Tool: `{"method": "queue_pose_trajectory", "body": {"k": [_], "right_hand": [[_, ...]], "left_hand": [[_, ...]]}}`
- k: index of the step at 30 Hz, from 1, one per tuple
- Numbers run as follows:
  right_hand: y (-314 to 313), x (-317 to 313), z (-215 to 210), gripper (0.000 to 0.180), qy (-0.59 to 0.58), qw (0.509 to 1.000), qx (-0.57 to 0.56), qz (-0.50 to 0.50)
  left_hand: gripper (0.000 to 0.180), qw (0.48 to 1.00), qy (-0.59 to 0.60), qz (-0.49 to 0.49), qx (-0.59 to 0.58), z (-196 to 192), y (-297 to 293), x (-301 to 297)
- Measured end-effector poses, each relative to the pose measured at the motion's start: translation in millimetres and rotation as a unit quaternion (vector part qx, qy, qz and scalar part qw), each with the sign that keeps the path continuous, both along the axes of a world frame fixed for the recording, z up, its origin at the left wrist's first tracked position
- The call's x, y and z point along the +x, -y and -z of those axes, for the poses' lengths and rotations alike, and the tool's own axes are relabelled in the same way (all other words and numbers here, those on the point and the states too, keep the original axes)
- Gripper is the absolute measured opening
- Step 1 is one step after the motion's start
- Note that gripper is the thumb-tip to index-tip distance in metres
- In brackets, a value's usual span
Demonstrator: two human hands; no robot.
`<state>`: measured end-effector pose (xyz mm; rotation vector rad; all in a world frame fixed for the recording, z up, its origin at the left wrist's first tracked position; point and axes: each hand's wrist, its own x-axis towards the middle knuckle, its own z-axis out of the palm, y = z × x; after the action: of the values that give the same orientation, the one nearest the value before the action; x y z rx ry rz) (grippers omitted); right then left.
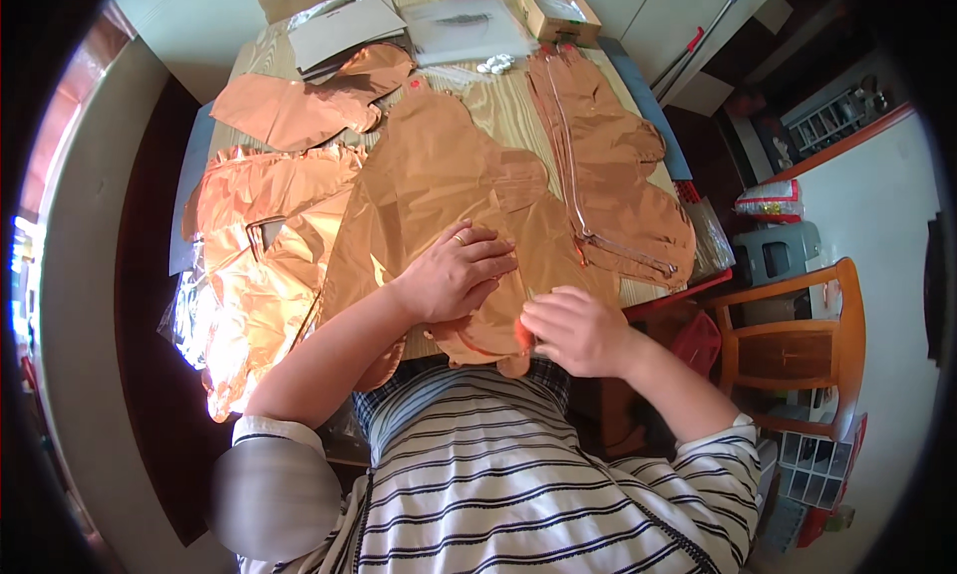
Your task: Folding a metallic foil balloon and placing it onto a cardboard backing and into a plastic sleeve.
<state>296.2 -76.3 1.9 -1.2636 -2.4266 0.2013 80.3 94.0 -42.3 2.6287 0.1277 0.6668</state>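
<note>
Where the table's near edge meets my body, my black-striped white shirt (469,474) fills the foreground. My right hand (578,330) is at the near end of a large copper-coloured foil piece (439,175), its fingers curled in and slightly blurred, closed on a small orange-red thing (523,335); I can't tell what that is. To its left and a little farther in, my left hand (461,275) lies palm down on the same foil, fingers loosely extended and close together, grasping nothing that I can see; a ring (459,239) shows on one finger. The foil under it has a wavy outline, lies creased across the middle of the table (498,106), and runs from just in front of me well toward the far side.

On its left is a crumpled, shiny foil piece (269,245), bright with glare at its near end. On its right lies another wavy-edged foil piece (598,136), with a pale line running along it and bending near its closer end. Off to the right, beside the table, stands a wooden chair (793,360).

Farther up on the left is one more foil piece (274,111), partly under a stack of flat grey sheets (344,34). Beyond the middle foil sit some small white objects (495,64), then a translucent plastic sheet (469,26), and to its right an open cardboard box (560,18).
</note>
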Motion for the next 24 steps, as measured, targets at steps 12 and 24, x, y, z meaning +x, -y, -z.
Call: {"method": "queue_pose_trajectory", "body": {"k": [12, 24], "right_hand": [[-191, 43, 3, 0.037, -0.042, 0.871, -0.228, 0.434], [-183, 16, 35, 0.016, -0.519, 0.813, -0.225, 0.135]], "left_hand": [[0.036, 1.000, -0.004, 0.004, -0.026, 1, -3, -3], [0.036, 0.999, -0.033, 0.010, -0.038, 2, -4, -4]]}}
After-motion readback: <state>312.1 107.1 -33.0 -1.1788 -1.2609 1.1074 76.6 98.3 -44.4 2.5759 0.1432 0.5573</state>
